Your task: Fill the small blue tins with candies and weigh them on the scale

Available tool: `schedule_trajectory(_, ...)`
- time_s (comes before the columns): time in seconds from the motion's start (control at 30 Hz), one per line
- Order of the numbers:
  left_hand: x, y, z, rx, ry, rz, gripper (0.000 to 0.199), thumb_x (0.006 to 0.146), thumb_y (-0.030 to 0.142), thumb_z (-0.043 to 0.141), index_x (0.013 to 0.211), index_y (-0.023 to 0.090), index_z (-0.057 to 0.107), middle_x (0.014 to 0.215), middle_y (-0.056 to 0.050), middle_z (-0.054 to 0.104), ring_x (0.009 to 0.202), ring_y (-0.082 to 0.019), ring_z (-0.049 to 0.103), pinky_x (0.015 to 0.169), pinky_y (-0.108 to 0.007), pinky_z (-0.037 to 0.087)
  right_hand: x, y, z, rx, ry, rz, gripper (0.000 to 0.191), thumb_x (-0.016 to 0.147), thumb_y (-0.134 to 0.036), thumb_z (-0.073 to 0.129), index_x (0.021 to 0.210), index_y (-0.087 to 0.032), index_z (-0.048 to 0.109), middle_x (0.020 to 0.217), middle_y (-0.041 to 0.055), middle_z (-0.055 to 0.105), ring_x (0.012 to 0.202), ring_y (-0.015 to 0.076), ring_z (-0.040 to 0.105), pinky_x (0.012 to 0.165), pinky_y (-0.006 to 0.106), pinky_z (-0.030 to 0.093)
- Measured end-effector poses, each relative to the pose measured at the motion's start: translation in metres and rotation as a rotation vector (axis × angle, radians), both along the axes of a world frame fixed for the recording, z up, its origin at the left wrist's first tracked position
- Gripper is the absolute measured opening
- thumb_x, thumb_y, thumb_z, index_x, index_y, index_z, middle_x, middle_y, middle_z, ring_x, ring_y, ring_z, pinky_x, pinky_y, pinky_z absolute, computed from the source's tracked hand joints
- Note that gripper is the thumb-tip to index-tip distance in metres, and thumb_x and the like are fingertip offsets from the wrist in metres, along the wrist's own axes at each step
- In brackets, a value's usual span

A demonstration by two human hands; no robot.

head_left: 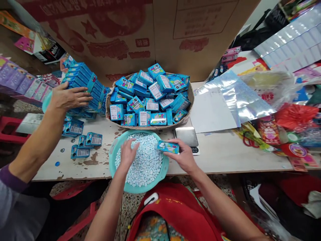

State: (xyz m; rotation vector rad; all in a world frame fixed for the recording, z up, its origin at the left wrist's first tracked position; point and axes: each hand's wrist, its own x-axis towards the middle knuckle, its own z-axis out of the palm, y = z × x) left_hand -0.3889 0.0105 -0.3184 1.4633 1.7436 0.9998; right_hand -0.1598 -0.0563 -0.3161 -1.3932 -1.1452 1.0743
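Note:
My right hand (184,155) is wrapped round a small blue box (168,147), held over the right rim of a teal basin (164,167). Pale blue candies (144,167) fill the basin. Over their left part is my left hand (128,152), its fingers apart and nothing seen in them. A silver scale (186,136) lies just behind my right hand. Behind the basin, a cardboard tray (108,112) holds a heap of closed blue boxes (151,105).
At the left, another person's hand (71,97) rests on stacked blue boxes (96,93). Several blue boxes (80,151) stand nearer the edge. A large carton (160,36) rises behind. White sheets (214,110) and colourful packaging (269,132) lie on the right.

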Motion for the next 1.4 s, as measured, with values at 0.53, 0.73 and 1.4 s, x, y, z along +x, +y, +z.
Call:
schedule_trajectory(0.53, 0.062, 0.167, -0.033, -0.336, 0.571, -0.097, 0.061, 0.066, 0.045, 0.071, 0.115, 0.016, 0.049, 0.116, -0.02, 0.057, 0.115, -0.039, 0.05, 0.09, -0.049, 0.041, 0.094, -0.001, -0.076, 0.113, -0.576, -0.486, 0.063, 0.075, -0.043, 0.069, 0.128, -0.018, 0.047, 0.134, 0.0153, 0.047, 0.126, 0.0278, 0.042, 0.103, 0.049, 0.038)
schedule_trajectory(0.73, 0.056, 0.103, 0.001, 0.14, 0.271, 0.03, 0.051, 0.072, 0.037, 0.069, 0.115, 0.019, 0.047, 0.101, -0.008, 0.061, 0.093, -0.024, 0.06, 0.083, -0.037, 0.047, 0.035, -0.008, -0.023, 0.242, -0.427, -0.421, 0.045, 0.081, -0.035, 0.065, 0.122, -0.022, 0.052, 0.127, 0.012, 0.052, 0.123, 0.0252, 0.047, 0.106, 0.049, 0.038)
schedule_trajectory(1.4, -0.029, -0.022, -0.092, -0.228, 0.645, 0.066, 0.062, 0.081, 0.059, 0.045, 0.118, 0.011, 0.056, 0.117, -0.024, 0.054, 0.117, -0.039, 0.045, 0.098, -0.055, 0.033, 0.02, -0.071, -0.027, -0.588, 0.829, 0.053, 0.084, 0.067, -0.088, 0.036, 0.102, -0.018, 0.065, 0.077, 0.0071, 0.064, 0.06, 0.0171, 0.059, 0.059, 0.032, 0.049)
